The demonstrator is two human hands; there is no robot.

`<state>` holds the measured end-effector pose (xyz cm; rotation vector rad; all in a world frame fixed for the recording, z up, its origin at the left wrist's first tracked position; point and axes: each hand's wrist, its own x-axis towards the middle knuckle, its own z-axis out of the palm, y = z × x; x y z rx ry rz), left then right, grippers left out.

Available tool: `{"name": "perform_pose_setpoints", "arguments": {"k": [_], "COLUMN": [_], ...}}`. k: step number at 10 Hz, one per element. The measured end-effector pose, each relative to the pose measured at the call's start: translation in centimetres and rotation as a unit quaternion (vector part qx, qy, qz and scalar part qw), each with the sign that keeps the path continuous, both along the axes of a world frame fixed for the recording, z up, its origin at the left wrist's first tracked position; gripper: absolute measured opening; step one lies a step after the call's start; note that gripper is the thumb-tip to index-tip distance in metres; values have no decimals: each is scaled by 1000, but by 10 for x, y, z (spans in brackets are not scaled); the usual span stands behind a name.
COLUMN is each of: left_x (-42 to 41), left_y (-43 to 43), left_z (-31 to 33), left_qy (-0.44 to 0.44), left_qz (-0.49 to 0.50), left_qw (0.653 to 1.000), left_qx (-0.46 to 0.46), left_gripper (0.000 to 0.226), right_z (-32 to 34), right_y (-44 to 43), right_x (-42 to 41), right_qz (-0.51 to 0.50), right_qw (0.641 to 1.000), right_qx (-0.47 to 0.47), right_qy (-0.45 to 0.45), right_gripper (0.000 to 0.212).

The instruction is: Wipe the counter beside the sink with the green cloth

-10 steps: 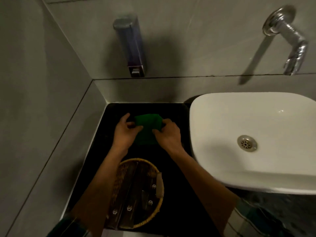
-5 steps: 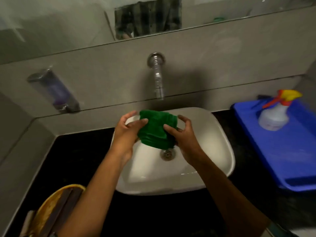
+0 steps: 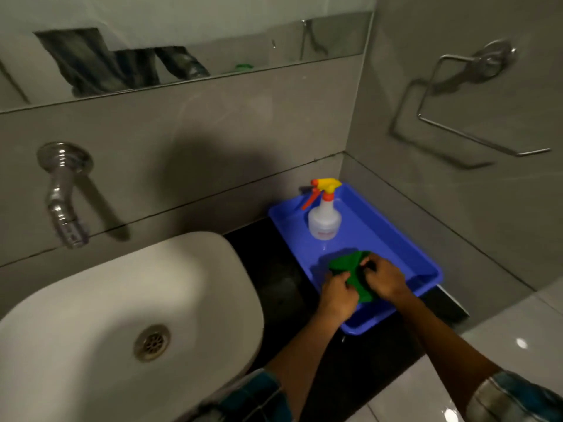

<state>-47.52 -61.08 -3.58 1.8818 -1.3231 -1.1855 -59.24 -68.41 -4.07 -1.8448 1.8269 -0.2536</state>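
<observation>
While the sink (image 3: 122, 300) fills the left, black counter (image 3: 274, 284) runs beside it, under the blue tray (image 3: 396, 239). Green cloth (image 3: 347, 269) is bunched over the tray, pinched by left hand (image 3: 338, 296) and right hand (image 3: 385, 278) together; bare counter lies left, left hand nearer.

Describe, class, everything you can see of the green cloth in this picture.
The green cloth is a small, soft-looking piece of plain deep green fabric, bunched and creased rather than spread flat. It sits over the near end of the blue tray, right of the sink. The left hand grips its near edge and the right hand pinches its right side. Whether it rests on the tray floor is unclear. The spray bottle stands apart behind it.
</observation>
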Motion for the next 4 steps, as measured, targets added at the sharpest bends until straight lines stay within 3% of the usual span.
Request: {"name": "perform_pose_setpoints", "arguments": {"k": [1, 2, 3, 4], "left_x": [-15, -8, 42, 92], "left_y": [-8, -6, 11, 28], "left_z": [-11, -13, 2, 16], "left_qy": [-128, -265, -374, -463], "left_qz": [-110, -155, -98, -24], "left_qw": [984, 951, 918, 866], "left_qx": [54, 36, -89, -186], "left_gripper": [44, 52, 62, 60], "right_z": [-15, -22, -17, -9], "right_y": [-8, -15, -15, -7], "right_x": [-17, -23, 7, 47], "right_qz": [74, 125, 139, 167], "right_qw": [991, 970, 948, 948], "right_qx": [48, 64, -34, -140], "right_qy": [102, 197, 283, 233], "right_gripper": [33, 36, 35, 41]}}
